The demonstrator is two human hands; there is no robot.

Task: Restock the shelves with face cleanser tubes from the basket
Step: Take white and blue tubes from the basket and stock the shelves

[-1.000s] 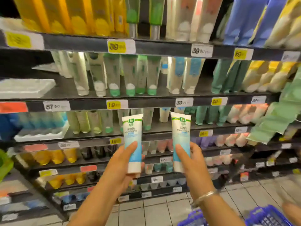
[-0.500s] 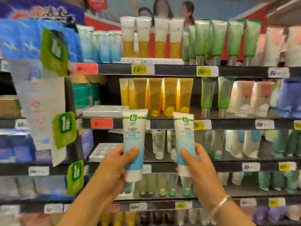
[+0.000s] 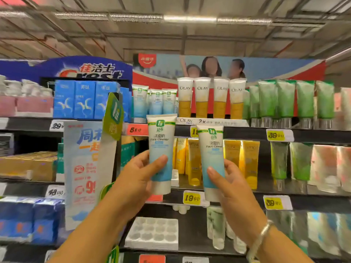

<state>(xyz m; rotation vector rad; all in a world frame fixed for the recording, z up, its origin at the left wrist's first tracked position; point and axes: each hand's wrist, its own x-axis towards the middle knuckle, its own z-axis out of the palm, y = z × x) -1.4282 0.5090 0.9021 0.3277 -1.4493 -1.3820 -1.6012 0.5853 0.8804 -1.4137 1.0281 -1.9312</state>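
My left hand [image 3: 139, 179] grips a white and blue face cleanser tube [image 3: 161, 141], cap down, in front of the shelves. My right hand [image 3: 230, 188] grips a second tube of the same kind [image 3: 211, 154], also cap down, a little lower and to the right. Both are raised just below the top shelf [image 3: 247, 130]. On that shelf stand matching white and blue tubes [image 3: 153, 104], left of the Olay tubes [image 3: 210, 97]. The basket is out of view.
Yellow tubes [image 3: 248, 160] and green tubes [image 3: 279, 160] fill the shelf behind my hands. An empty white foam tray [image 3: 153, 233] lies on a lower shelf. A hanging promo sign [image 3: 89, 168] and blue boxes [image 3: 83, 99] stand to the left.
The view has tilted upward from the lower shelves and floor to the top shelf and ceiling. Both hands have lifted their tubes higher; the basket has dropped out of sight.
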